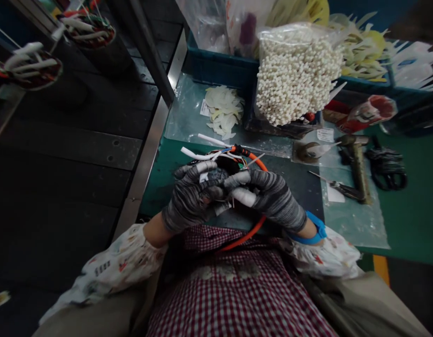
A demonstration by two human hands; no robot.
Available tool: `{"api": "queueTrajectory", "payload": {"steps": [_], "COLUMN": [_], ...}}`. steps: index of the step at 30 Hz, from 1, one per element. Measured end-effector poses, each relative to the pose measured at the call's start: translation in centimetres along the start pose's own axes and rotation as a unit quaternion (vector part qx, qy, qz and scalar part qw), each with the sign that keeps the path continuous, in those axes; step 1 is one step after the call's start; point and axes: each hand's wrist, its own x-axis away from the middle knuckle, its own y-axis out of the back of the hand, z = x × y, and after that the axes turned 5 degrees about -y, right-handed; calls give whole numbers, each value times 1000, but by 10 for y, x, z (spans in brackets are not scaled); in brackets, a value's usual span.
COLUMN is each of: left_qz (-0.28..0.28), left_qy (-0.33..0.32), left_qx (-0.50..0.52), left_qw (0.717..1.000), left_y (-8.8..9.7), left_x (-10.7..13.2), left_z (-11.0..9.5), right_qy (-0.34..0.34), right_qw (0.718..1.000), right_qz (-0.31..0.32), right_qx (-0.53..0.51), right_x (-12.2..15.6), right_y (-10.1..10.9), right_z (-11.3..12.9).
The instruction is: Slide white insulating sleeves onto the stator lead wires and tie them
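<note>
Holding a dark part (220,177) with loose wires at the middle of the view, just over the near edge of the green table (413,210), the gloved left hand (190,199) and gloved right hand (274,196) meet with fingers curled tight on it from nine and three o'clock. An orange cable (259,162) arcs from the part's twelve o'clock, round behind the right hand, down to six o'clock. At one o'clock stands a bag of white pieces (297,70); at three o'clock lie a hand tool (344,189) and a black coil (386,168).
</note>
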Motion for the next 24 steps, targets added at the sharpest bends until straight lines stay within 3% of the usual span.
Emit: {"api": "queueTrajectory", "payload": {"steps": [7,14,18,24], "left_qz": [14,22,18,3], "left_qy": [14,22,25,17], "left_qx": [6,25,29,27], "left_qw": [1000,999,999,999], "left_y": [1,1,0,1], "left_x": [2,3,3,-2], "left_z": [1,1,0,-2], "right_qy": [26,137,97,206], "right_qw": [998,982,985,959], "right_qz": [-62,37,-36,93], "right_qx": [13,125,135,169], "right_x": [0,14,24,21], "right_y": [-8,-5,-9,-8], "right_z": [-8,-31,-48,-35]}}
